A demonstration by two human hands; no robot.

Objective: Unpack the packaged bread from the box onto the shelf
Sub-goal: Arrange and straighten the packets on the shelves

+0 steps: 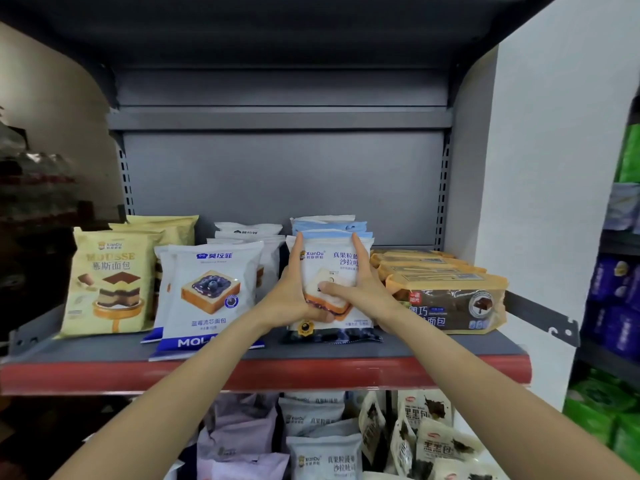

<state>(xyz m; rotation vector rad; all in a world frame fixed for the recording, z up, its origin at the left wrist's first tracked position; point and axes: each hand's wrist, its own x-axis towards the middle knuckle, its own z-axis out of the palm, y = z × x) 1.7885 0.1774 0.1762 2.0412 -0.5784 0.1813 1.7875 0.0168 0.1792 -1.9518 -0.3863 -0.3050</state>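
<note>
The grey shelf [104,348] with its red front lip carries four rows of bread: yellow mousse packs [107,282] at the far left, white blueberry-toast packs [211,289] next, a blue-and-white row in the middle, and brown chocolate-bread packs [446,299] lying flat at the right. The front blue-and-white pack [332,265] stands upright, long axis vertical, its base on the shelf and its back apparently against the packs behind, though that contact is hidden. Both hands frame it equally near: the left hand [294,299] clasps its left edge, forefinger straight up the side and thumb across the lower front; the right hand [360,289] mirrors this, thumb pressed on the printed face. Little room remains either side. Below, more bread packs [322,455] are heaped, probably in the box
</note>
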